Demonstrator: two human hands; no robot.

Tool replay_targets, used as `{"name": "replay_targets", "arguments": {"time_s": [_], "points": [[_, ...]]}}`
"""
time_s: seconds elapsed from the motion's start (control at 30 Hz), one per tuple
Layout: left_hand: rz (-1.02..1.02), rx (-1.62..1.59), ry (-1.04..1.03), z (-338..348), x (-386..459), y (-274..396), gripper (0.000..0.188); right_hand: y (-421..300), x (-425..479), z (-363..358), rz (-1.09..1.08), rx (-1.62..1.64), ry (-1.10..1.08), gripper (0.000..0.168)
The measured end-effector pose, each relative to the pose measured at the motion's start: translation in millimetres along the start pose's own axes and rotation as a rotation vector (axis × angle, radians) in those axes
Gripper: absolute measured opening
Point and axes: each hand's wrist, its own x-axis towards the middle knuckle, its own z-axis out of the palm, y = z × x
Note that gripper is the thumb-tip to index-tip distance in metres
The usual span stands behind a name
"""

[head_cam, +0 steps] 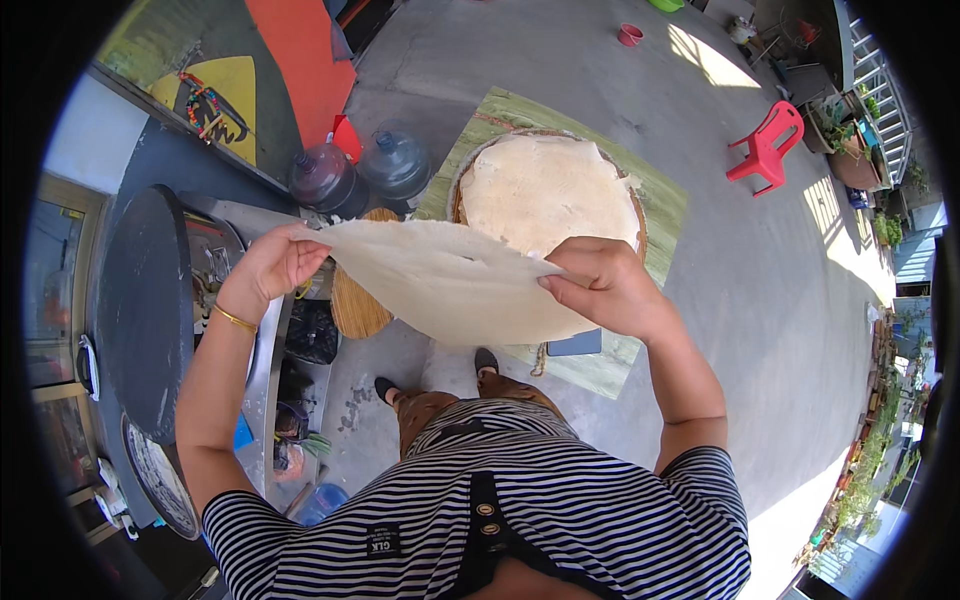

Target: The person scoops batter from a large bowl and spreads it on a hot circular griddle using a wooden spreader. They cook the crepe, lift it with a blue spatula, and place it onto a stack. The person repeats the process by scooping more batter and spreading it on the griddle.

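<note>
A thin, pale flatbread sheet (457,285) hangs in the air between my hands, with a small slit near its middle. My left hand (289,259) pinches its left edge between thumb and fingers. At the opposite edge, my right hand (600,281) grips it the same way. Beyond it, more pale sheets (547,187) lie in a pile on a round woven tray, which rests on a green wood-patterned table (667,202). The raised sheet hides the near left part of the tray and some of the table.
At the left stand a large round dark lid or griddle (146,315) and a metal-topped counter (262,420). A wooden board (360,300) lies beside the table, near two water jugs (326,180). A dark flat object (575,343) is on the table's near side; a red plastic chair (769,150) stands right.
</note>
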Motion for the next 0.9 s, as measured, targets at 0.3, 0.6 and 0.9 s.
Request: {"name": "replay_targets", "arguments": {"time_s": [0.3,0.6,0.9], "points": [[0.431,0.204,-0.535,173,-29,95,0.041,140,-46,-44,0.558,1.135,0.756,0.025],[-0.127,0.099,0.112,51,20,-148,0.033,359,-169,118,0.952,1.606,1.096,0.038],[-0.276,-0.040,0.110,32,27,-273,0.033,335,-132,90,0.882,1.455,1.112,0.031]]}}
